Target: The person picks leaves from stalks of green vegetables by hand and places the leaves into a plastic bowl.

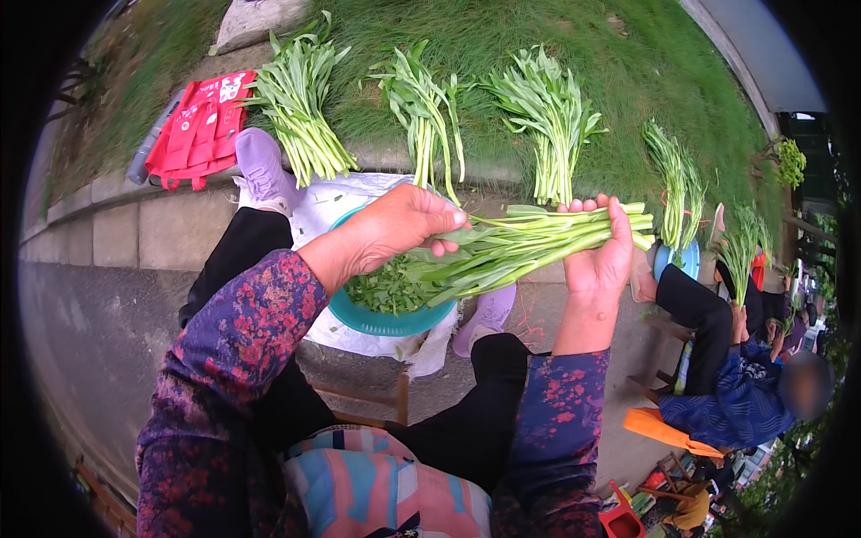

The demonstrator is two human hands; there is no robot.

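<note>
My right hand (592,265) holds a bunch of leafy greens that look like water spinach (531,245), its fingers and thumb around the pale stems near their cut ends. The leafy tips point left. My left hand (397,228) pinches a leaf of that bunch between thumb and fingers. Under the bunch, between my feet, stands a teal plastic basin (387,326) with loose green leaves (390,286) inside; the bunch and my left hand hide part of it. A white plastic sheet (323,205) lies beneath the basin.
Along the kerb lie separate bunches of greens: a left one (303,107), a middle one (424,121) and a right one (548,121). A red bag (202,128) rests at far left. At right, a seated person (726,397) holds greens beside a blue basin (679,259).
</note>
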